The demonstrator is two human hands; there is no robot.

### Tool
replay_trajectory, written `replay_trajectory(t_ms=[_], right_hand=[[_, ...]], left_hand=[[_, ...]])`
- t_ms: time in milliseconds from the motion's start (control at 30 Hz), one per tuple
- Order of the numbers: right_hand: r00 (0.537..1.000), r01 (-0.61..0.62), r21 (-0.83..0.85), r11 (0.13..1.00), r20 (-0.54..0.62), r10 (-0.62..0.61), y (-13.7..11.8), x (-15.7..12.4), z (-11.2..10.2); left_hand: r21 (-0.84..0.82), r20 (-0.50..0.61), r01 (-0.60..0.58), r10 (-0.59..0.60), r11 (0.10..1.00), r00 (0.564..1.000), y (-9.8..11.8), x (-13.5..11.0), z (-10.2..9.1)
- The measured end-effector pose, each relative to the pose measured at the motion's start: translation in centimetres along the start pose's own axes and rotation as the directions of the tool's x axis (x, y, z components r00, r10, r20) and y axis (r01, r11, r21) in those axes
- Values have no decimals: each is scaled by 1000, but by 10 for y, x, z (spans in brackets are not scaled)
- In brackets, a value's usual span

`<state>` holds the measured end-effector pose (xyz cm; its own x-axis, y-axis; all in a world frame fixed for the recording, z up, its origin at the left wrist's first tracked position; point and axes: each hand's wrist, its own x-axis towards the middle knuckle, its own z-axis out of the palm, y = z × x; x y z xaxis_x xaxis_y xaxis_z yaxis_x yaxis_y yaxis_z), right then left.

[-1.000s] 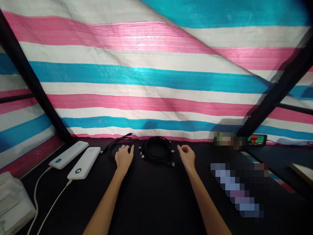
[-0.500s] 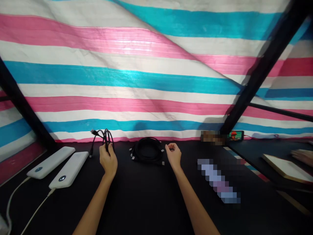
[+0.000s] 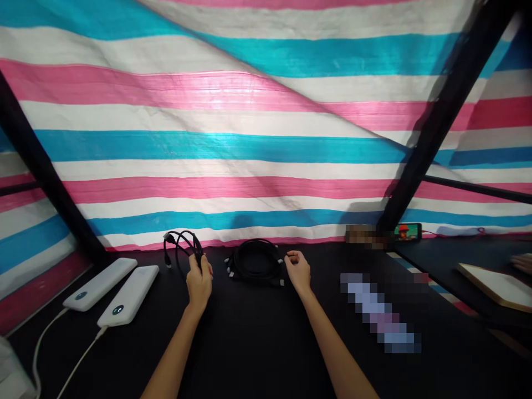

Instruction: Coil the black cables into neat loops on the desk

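My left hand (image 3: 199, 285) is closed around a looped black cable (image 3: 183, 239), raised over the table's left half. Its loops rise above my fingers, and the cable's dark plug ends dangle to the left. To the right of that hand, a coil of black cables (image 3: 254, 271) lies on the black table, with several light-tipped connectors around its rim. My right hand (image 3: 298, 272) is at the coil's right edge, fingers loosely curled with a gap at the thumb and nothing visible between them. Whether its thumb touches the nearest connector I cannot tell.
Two white power banks (image 3: 128, 296) with white cables lie at the left. A blurred, pixelated strip (image 3: 380, 313) lies at the right. Farther off are a phone (image 3: 408, 231), a pale board (image 3: 496, 285) and another person's hand (image 3: 521, 262). Striped sheeting (image 3: 233, 144) hangs behind.
The view has shifted slightly. My left hand has moved a little right with its looped cable, nearer the coil. My right hand has come slightly closer to the coil's edge.
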<state>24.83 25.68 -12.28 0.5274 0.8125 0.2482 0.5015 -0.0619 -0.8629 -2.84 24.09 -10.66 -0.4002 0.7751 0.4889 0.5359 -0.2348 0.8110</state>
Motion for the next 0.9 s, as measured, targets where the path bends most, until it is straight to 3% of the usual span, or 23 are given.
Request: replay_trajectory(t_ms=[200,500,700,900], right_hand=[[1000,-23,-31,999,-17,23,12,4,0],[998,-55,-90,994,24,58,13,5,1],[999,-30,-103,994,27,33,13,5,1],[998,-45,-109,993,34,49,13,7,2]], left_hand=[[184,15,-62,60,981,998,0,-7,6],[312,212,-188,125,931,969,2,-14,11],[251,177,-114,70,961,982,8,-17,15],[72,29,45,-47,996,998,11,-16,20]])
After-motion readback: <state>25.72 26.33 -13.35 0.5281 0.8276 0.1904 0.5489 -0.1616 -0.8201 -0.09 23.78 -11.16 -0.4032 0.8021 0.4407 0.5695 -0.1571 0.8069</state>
